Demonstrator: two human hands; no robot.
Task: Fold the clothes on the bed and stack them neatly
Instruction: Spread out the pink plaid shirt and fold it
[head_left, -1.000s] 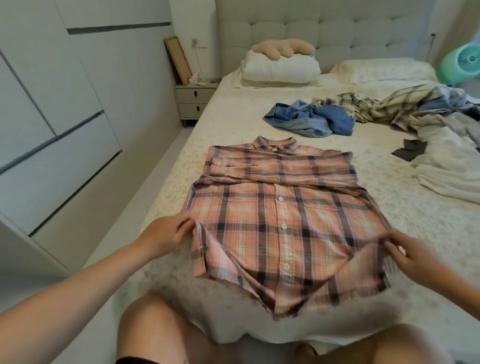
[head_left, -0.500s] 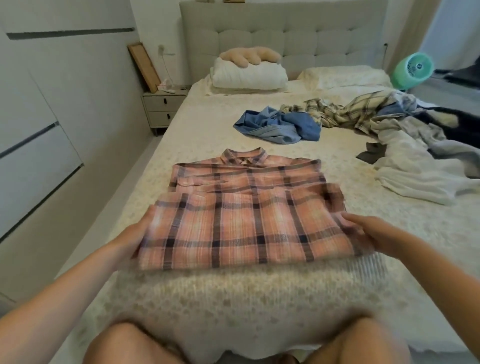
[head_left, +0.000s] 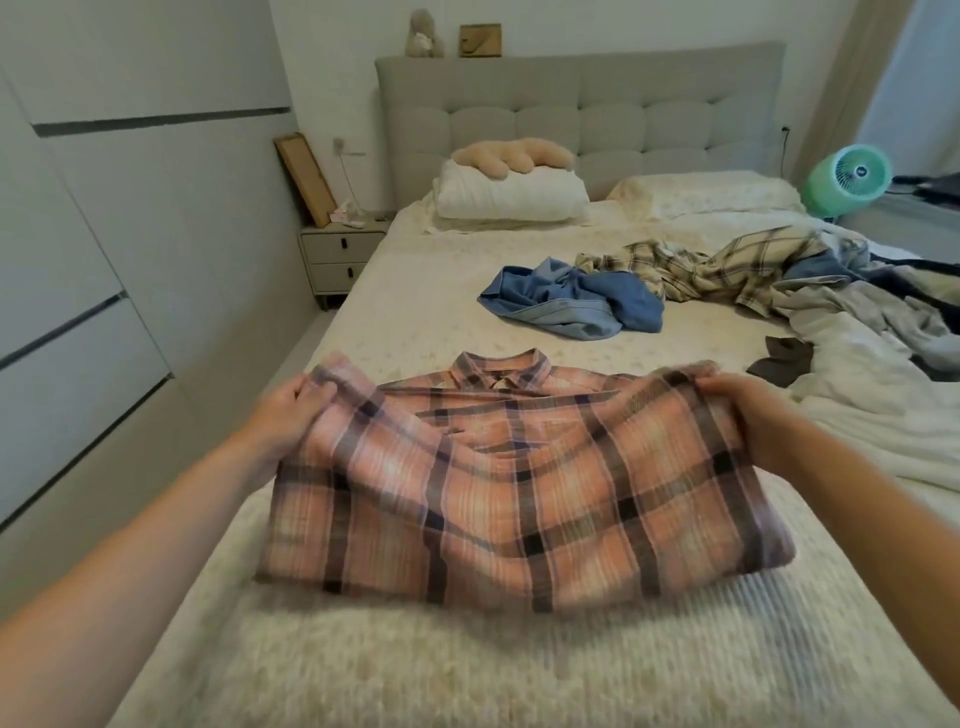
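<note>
So the bottom half of the pink plaid shirt (head_left: 519, 493) has now come all the way up: a second ago the hem was only just lifted near the bed's foot, and now it's nearly reached the collar. Left hand (head_left: 291, 415) has its grip pinched on the hem's left corner, right hand (head_left: 737, 410) the same on the right corner, both holding cloth just off the shirt. Looks to me like the fold in half is basically made and only needs laying down and smoothing, so that's one garment almost done.

Everything else is still waiting. Beyond the shirt, toward the headboard (head_left: 582, 114), there's a crumpled blue garment (head_left: 571, 304), and right of that a rumpled pile with a cream plaid shirt (head_left: 717, 265) in it. The bed (head_left: 415, 649) has a cream textured cover. Left of the bed stands a nightstand (head_left: 337, 257), and far right of the shirt a green fan (head_left: 852, 179).
</note>
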